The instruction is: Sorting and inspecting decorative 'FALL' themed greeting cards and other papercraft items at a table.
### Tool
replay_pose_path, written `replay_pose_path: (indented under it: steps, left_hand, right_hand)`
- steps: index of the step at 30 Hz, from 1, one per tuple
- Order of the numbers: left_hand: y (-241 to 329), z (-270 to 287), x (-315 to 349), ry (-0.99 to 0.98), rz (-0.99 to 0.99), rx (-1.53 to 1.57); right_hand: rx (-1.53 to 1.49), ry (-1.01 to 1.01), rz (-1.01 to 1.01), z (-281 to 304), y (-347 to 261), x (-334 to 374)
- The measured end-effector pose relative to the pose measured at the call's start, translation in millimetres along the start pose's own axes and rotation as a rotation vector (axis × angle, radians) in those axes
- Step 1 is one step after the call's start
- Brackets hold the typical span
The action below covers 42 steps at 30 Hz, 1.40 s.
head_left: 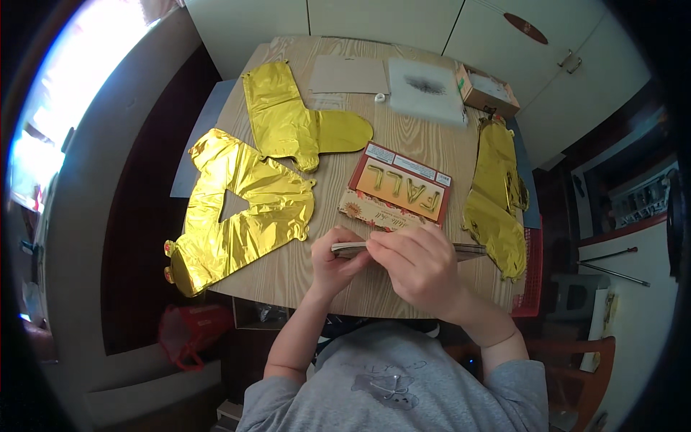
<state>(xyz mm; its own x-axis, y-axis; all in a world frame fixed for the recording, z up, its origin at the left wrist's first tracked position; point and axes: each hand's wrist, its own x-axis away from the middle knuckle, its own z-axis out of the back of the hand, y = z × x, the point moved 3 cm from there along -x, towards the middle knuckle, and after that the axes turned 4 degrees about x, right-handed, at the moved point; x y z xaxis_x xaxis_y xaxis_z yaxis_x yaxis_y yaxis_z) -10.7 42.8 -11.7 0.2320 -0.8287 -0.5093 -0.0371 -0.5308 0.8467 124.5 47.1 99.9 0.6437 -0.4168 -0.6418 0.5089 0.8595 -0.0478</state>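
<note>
My left hand (pixel 335 262) is closed on the left end of a thin stack of flat sheets (pixel 350 247), seen almost edge-on. My right hand (pixel 419 268) pinches the same stack near its middle; the fingers hide part of it. Just beyond my hands lies a flat red and orange package (pixel 403 183) picturing gold letter balloons. To its left rest a flat gold foil balloon (pixel 248 209) with a hole in it and an L-shaped gold foil balloon (pixel 284 119). More gold foil (pixel 497 191), flat and creased, lies along the table's right edge.
On the far side of the wooden table (pixel 327 209) lie a brownish card sheet (pixel 349 74), a translucent sheet with a dark smudge (pixel 427 90) and a small white object (pixel 380 98). An open cardboard box (pixel 488 92) stands at far right. A red bag (pixel 193 333) hangs lower left.
</note>
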Motion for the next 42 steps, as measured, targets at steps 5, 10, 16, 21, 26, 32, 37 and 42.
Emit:
replay_pose_path:
  steps: [5,10,16,21,26,32,37,42]
  left_hand:
    - [0.4,0.6,-0.1,-0.023,-0.005,-0.002]
    - [-2.7,3.5,2.5,-0.022,0.009,0.002]
    - [1.5,4.0,2.8,-0.067,-0.018,-0.026]
    - [0.2,2.1,3.7,-0.028,-0.040,0.018]
    - [-2.1,4.3,4.3,-0.044,-0.035,-0.011]
    - [-7.0,2.8,6.0,-0.013,0.017,0.010]
    - [-4.6,4.4,8.5,-0.008,0.005,-0.081]
    - [-0.3,2.5,3.1,-0.045,-0.004,-0.032]
  right_hand:
    - [0.122,0.050,0.095,-2.5,-4.9,4.2]
    - [0.017,-0.021,0.013,0.8,-1.8,-3.1]
    - [-0.439,-0.621,-0.344,-4.8,26.8,-36.4]
    - [-0.710,-1.024,-0.446,-27.4,45.8,-53.0]
    - [-0.726,-1.103,-0.418,-29.1,46.8,-58.3]
    - [-0.514,-0.893,-0.281,-17.0,33.3,-59.5]
    - [-0.741,-0.942,-0.538,-22.7,40.4,-48.2]
    - [-0.734,-0.804,-0.524,-26.2,44.1,-38.3]
